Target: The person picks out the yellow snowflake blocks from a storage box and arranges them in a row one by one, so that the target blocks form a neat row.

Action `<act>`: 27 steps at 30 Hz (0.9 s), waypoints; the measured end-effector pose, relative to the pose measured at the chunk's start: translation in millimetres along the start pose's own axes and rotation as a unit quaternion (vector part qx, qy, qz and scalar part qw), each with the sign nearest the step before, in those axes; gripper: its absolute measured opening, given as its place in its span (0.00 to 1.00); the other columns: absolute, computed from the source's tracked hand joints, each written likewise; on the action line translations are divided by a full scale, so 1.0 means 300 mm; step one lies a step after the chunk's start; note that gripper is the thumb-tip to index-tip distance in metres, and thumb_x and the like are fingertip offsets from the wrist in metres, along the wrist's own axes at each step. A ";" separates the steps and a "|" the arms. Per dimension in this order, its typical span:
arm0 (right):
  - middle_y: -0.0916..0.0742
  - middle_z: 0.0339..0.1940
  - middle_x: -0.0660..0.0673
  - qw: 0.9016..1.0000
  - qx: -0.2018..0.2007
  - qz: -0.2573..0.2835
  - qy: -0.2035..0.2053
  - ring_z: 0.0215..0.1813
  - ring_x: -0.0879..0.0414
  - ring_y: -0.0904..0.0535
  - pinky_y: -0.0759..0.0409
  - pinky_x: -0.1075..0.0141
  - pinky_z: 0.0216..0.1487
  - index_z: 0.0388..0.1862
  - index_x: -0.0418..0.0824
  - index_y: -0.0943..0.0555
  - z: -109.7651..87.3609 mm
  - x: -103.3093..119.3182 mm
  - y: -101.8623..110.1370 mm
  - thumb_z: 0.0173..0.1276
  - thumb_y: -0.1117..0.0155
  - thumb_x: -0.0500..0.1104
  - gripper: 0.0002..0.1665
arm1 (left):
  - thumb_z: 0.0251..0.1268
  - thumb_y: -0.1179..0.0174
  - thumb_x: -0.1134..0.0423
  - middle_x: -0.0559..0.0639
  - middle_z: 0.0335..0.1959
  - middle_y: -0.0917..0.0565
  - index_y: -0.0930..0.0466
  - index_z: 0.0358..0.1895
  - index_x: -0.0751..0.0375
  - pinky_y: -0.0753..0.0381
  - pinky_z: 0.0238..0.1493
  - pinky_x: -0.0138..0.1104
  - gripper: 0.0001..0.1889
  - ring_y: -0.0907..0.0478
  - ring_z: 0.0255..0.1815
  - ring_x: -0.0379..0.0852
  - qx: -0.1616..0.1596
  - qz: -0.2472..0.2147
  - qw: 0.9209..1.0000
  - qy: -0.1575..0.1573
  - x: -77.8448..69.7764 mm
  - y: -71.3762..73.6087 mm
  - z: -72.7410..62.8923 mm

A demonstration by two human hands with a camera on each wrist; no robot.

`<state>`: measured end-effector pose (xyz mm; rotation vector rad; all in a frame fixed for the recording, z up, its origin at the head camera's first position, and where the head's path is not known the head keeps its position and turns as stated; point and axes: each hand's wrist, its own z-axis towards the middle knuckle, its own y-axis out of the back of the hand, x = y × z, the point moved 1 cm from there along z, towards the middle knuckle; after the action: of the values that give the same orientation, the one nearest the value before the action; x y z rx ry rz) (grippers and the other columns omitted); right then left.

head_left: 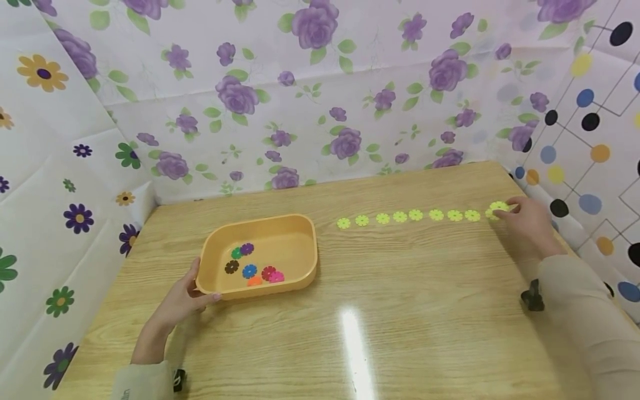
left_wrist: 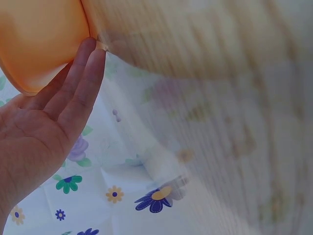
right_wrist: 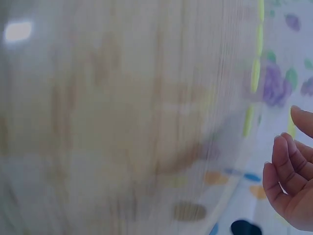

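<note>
My left hand [head_left: 177,300] grips the near left corner of an orange-yellow plastic basin [head_left: 295,286], thumb along the front rim and fingers at the left wall. In the left wrist view those fingers [left_wrist: 80,83] lie against the basin wall [left_wrist: 39,39]. Over at the far right, my right hand [head_left: 532,222] pinches a yellow-green flower-shaped disc [head_left: 499,206] between thumb and fingertips. That disc shows edge-on in the right wrist view [right_wrist: 291,123]. It overlaps another yellow-green disc at the right end of a row of several such discs [head_left: 400,216] on the table.
Inside the basin lie several loose flower discs, among them a blue one [head_left: 249,271], a brown one [head_left: 232,266] and a purple one [head_left: 247,248]. The wooden table [head_left: 400,311] meets a rose-patterned cloth [head_left: 345,111] at the back, with patterned cloths at both sides.
</note>
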<state>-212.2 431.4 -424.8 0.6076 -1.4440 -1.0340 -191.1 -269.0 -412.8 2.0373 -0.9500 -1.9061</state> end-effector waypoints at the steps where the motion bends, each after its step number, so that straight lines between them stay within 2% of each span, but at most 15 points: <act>1: 0.21 0.37 0.25 1.000 -0.006 0.004 -0.009 0.39 0.35 0.26 0.31 0.46 0.38 0.51 0.22 0.31 0.002 -0.011 0.006 0.64 0.43 0.54 0.35 | 0.55 0.36 0.61 0.77 0.61 0.39 0.72 0.71 0.64 0.24 0.27 0.36 0.53 0.24 0.41 0.49 -0.001 0.000 1.000 0.001 0.000 0.000 0.000; 4: 0.21 0.38 0.25 0.999 -0.027 0.000 -0.032 0.42 0.33 0.29 0.36 0.44 0.43 0.52 0.22 0.31 0.006 -0.035 0.017 0.64 0.44 0.54 0.35 | 0.56 0.36 0.61 0.78 0.60 0.38 0.72 0.71 0.63 0.24 0.26 0.36 0.53 0.24 0.40 0.48 0.000 -0.002 1.000 0.000 0.000 -0.001 -0.002; 8: 0.21 0.40 0.25 0.998 -0.026 -0.003 -0.053 0.43 0.32 0.30 0.36 0.44 0.44 0.52 0.21 0.31 0.009 -0.065 0.024 0.64 0.45 0.55 0.37 | 0.56 0.36 0.61 0.78 0.58 0.35 0.72 0.71 0.63 0.24 0.26 0.36 0.53 0.24 0.39 0.48 -0.002 0.002 1.000 0.000 0.002 -0.004 -0.005; 13: 0.21 0.41 0.24 0.998 -0.020 -0.019 -0.054 0.44 0.30 0.29 0.35 0.42 0.46 0.50 0.20 0.30 0.013 -0.102 0.022 0.63 0.44 0.55 0.36 | 0.55 0.35 0.60 0.77 0.59 0.36 0.71 0.71 0.63 0.23 0.27 0.36 0.53 0.24 0.41 0.51 -0.006 0.009 1.000 0.006 0.004 -0.006 -0.010; 19: 0.26 0.47 0.20 0.998 -0.015 -0.012 -0.064 0.50 0.24 0.38 0.40 0.40 0.52 0.49 0.21 0.29 0.021 -0.134 0.009 0.62 0.43 0.54 0.35 | 0.55 0.35 0.58 0.77 0.63 0.42 0.72 0.71 0.62 0.23 0.30 0.36 0.54 0.26 0.48 0.59 -0.005 0.012 1.000 0.013 0.007 -0.003 -0.018; 23: 0.26 0.46 0.20 0.998 -0.010 -0.022 -0.055 0.49 0.24 0.37 0.39 0.41 0.50 0.47 0.22 0.29 0.025 -0.134 0.008 0.62 0.42 0.54 0.34 | 0.55 0.35 0.59 0.77 0.62 0.41 0.71 0.71 0.62 0.23 0.30 0.35 0.54 0.26 0.46 0.58 -0.007 0.013 1.000 0.013 0.008 -0.004 -0.022; 27: 0.27 0.48 0.20 0.998 0.014 -0.020 -0.053 0.50 0.24 0.38 0.40 0.40 0.51 0.49 0.22 0.30 0.030 -0.118 0.013 0.63 0.45 0.56 0.36 | 0.55 0.35 0.58 0.77 0.64 0.44 0.71 0.71 0.63 0.23 0.33 0.34 0.54 0.26 0.48 0.61 -0.006 0.023 1.000 0.015 0.002 0.002 -0.023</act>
<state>-214.4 465.5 -438.5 0.6108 -1.5464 -1.0933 -184.6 -271.7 -412.0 2.0153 -0.9675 -1.8483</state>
